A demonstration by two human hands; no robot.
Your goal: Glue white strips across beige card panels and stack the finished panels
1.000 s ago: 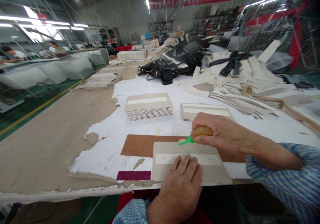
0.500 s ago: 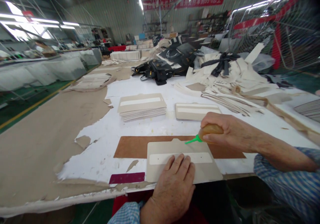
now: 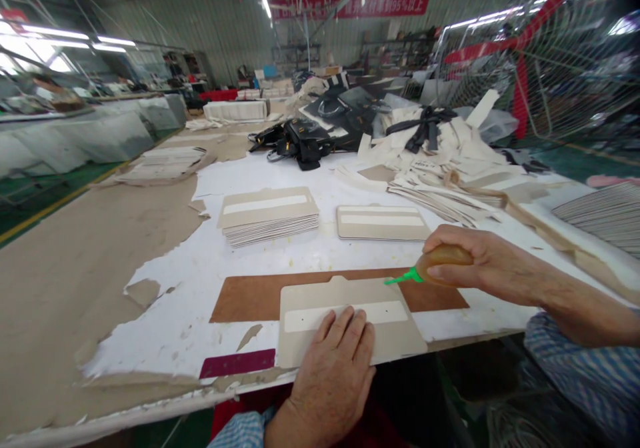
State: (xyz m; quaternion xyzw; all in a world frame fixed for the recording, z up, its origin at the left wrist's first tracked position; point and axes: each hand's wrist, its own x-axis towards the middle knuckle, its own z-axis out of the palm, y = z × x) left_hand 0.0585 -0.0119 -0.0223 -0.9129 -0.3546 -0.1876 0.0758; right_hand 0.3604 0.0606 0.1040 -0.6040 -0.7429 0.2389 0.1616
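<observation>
My left hand (image 3: 334, 367) lies flat, fingers together, on a beige card panel (image 3: 320, 298) with a white strip (image 3: 385, 313) across it, at the table's near edge. The panel rests on a brown board (image 3: 245, 296). My right hand (image 3: 475, 261) is closed around an amber squeeze bottle (image 3: 440, 257) whose green nozzle (image 3: 403, 278) points at the panel's upper right corner.
A stack of like panels (image 3: 269, 216) and a lower stack (image 3: 381, 222) lie behind the board. Black bags (image 3: 300, 140) and a heap of pale strips (image 3: 440, 161) fill the far right. More stacked sheets (image 3: 607, 213) sit at the right. A maroon strip (image 3: 237, 363) lies at the front edge.
My right hand has slid the bottle's nozzle rightward along the panel's top edge, from near the middle tab to the right corner. My left hand stays pressed on the panel.
</observation>
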